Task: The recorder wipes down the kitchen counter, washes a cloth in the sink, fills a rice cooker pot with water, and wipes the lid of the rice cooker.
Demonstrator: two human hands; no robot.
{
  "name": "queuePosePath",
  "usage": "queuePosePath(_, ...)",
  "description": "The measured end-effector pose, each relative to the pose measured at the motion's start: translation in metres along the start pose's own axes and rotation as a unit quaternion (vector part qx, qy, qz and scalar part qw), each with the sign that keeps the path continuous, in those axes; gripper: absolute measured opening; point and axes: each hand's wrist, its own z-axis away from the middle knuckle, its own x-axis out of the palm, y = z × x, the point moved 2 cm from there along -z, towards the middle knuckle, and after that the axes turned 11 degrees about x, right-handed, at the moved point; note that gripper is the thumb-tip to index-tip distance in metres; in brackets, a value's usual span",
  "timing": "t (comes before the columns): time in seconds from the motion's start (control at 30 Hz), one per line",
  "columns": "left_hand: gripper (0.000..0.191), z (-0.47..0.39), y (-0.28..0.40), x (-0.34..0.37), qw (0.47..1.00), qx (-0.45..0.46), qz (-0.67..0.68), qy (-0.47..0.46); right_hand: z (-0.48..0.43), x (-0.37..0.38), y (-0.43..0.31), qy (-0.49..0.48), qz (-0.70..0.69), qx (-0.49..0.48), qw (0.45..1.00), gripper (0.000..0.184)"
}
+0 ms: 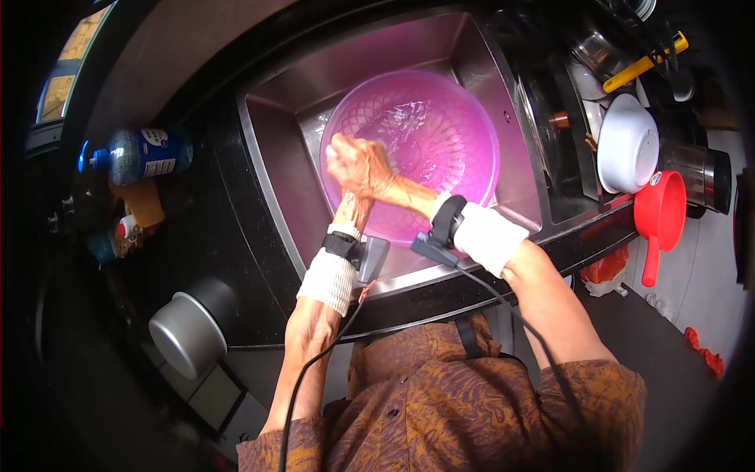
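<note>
A translucent pink plastic basin (481, 177) with water in it sits inside a stainless steel sink (265, 147). Over the basin's near left side, both of my hands are pressed together. My right hand (377, 171) lies across my left hand (355, 202), with its fingers curled. Most of the left hand is hidden beneath it; only the part by the wrist shows plainly. Something small and pale may be at the fingertips, but blur keeps me from telling. Ripples and glints cross the water beyond the hands.
A pump bottle (141, 156) lies left on the black counter (236, 236), and a metal pot (189, 336) is at its near left edge. To the right are a white bowl (628, 144), a red dipper (660, 212) and a yellow handle (646, 62). Cables (307, 371) trail from my wrist devices.
</note>
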Motion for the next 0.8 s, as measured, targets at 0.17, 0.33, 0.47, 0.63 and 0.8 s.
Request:
queuePosePath(0.17, 0.028, 0.02, 0.027, 0.046, 0.996, 0.003, -0.082, 0.028, -0.022, -0.021, 0.09, -0.066, 0.05, 0.101, 0.991, 0.017)
queuePosePath(0.33, 0.047, 0.017, 0.025, 0.014, 0.987, 0.003, -0.161, -0.023, 0.02, -0.04, 0.205, -0.021, 0.258, 0.194, 0.946, 0.021)
queuePosePath(0.47, 0.057, 0.01, 0.022, -0.001, 0.959, 0.019, -0.28, -0.03, 0.065, -0.025, 0.194, -0.13, 0.288, 0.115, 0.942, 0.025)
queuePosePath(0.63, 0.072, 0.009, 0.025, 0.022, 0.914, 0.065, -0.373, -0.146, 0.024, -0.059, 0.159, -0.342, 0.385, 0.16, 0.842, 0.023)
queuePosePath(0.8, 0.086, 0.028, 0.011, 0.041, 0.81, 0.204, -0.481, -0.266, 0.033, -0.057, 0.134, -0.178, -0.075, -0.027, 0.981, 0.021)
